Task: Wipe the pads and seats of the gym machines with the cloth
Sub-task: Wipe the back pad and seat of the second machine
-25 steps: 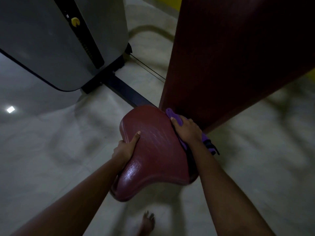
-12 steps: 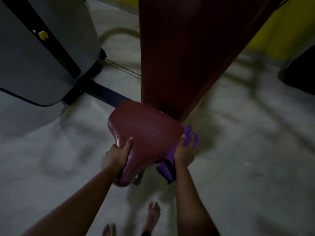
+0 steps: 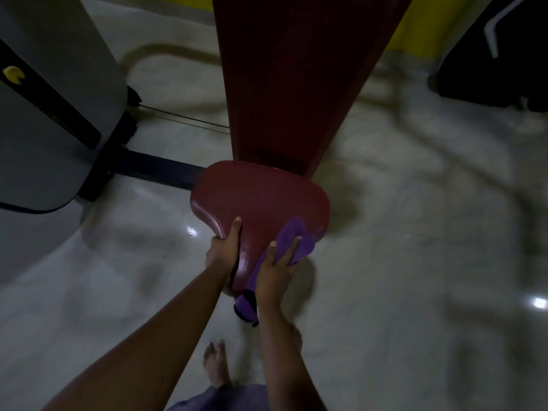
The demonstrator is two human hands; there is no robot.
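A dark red padded seat [image 3: 258, 200] with a glossy vinyl skin sits in the middle of the frame, its narrow nose pointing toward the bottom edge. The person's left hand [image 3: 222, 253] grips the seat's left edge near the nose, with the thumb lying flat on top and the fingers wrapped underneath. The right hand [image 3: 274, 274] holds a bunched purple cloth [image 3: 292, 235] pressed onto the lower right part of the seat. Its thumb and forefinger are stretched over the fabric and the other fingers curl down out of sight on its right side. One end of the cloth hangs off the nose, under the wrist.

A tall dark red back pad [image 3: 290, 78] rises from behind the seat to the top of the frame. At the left stands a grey machine shroud [image 3: 44, 114] with a yellow knob [image 3: 13, 75], and a dark blue frame bar [image 3: 157, 167] runs from it toward the seat. A bare foot [image 3: 215, 366] rests on the shiny pale floor [image 3: 415, 262] at the bottom centre.
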